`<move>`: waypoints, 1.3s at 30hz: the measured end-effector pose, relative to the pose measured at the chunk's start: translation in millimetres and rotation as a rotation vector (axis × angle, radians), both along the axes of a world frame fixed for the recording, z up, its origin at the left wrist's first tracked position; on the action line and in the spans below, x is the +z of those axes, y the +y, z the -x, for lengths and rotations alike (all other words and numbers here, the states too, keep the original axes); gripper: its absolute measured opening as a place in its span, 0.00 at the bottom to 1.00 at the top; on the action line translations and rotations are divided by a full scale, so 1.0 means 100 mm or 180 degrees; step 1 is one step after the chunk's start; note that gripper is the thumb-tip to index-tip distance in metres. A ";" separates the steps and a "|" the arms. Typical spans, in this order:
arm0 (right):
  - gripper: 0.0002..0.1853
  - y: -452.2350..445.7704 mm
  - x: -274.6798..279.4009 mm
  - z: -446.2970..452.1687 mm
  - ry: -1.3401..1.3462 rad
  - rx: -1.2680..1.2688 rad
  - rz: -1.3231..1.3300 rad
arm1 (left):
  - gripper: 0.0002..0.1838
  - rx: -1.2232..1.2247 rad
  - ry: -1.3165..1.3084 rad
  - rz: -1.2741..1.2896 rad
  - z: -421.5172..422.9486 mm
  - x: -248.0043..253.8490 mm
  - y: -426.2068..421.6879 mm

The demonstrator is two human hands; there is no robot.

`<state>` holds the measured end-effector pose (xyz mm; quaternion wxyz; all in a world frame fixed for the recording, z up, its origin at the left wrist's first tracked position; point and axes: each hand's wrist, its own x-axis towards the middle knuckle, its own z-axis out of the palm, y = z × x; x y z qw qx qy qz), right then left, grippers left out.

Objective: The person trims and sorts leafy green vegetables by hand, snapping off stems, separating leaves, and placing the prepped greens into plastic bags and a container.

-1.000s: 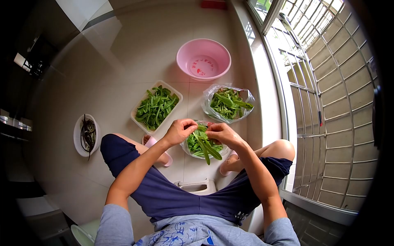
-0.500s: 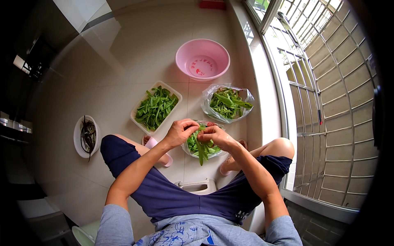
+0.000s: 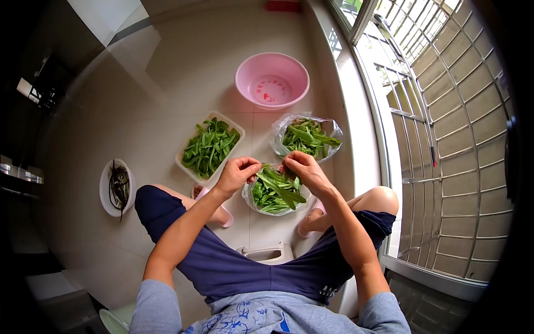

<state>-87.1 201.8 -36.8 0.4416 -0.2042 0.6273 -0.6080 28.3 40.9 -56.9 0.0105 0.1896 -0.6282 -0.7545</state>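
My left hand point(image 3: 238, 175) is closed in a pinch at the upper end of a long green leaf point(image 3: 282, 188). The leaf slants down to the right over a clear plastic bag point(image 3: 248, 201) of leafy greens point(image 3: 271, 201). My right hand point(image 3: 306, 169) is over the bag's upper right side, thumb and fingers pressed together; what they pinch is too small to make out. Beyond it, a second plastic bag point(image 3: 335, 127) holds more leafy greens point(image 3: 307, 138). To the left, a pale rectangular tray point(image 3: 240, 129) is heaped with green leaves point(image 3: 209, 149).
A pink basin point(image 3: 272, 100) sits farther out on the tiled floor. At far left stands a white oval basket point(image 3: 104, 186) with dark, thin strands point(image 3: 118, 186). A low stool point(image 3: 266, 253) shows between my legs. Along the right run a ledge point(image 3: 340, 111) and metal window bars point(image 3: 439, 122).
My hands have moved apart, the right one slightly up and to the right. The leaf that hung between them now slants over the bag, and more of the bag shows.
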 end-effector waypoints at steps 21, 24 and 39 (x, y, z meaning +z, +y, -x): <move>0.06 -0.04 -0.26 -0.16 -0.0731 0.0953 -0.0285 | 0.11 -0.0506 -0.0023 0.0351 -0.01 0.15 -0.03; 0.05 -0.02 -0.16 -0.13 -0.1579 0.0860 -0.0029 | 0.11 -0.0986 0.0213 0.0184 -0.02 0.17 -0.11; 0.17 -0.02 -0.21 -0.11 -0.1027 0.1212 -0.0323 | 0.08 -0.0872 -0.0121 0.0625 -0.05 0.11 -0.10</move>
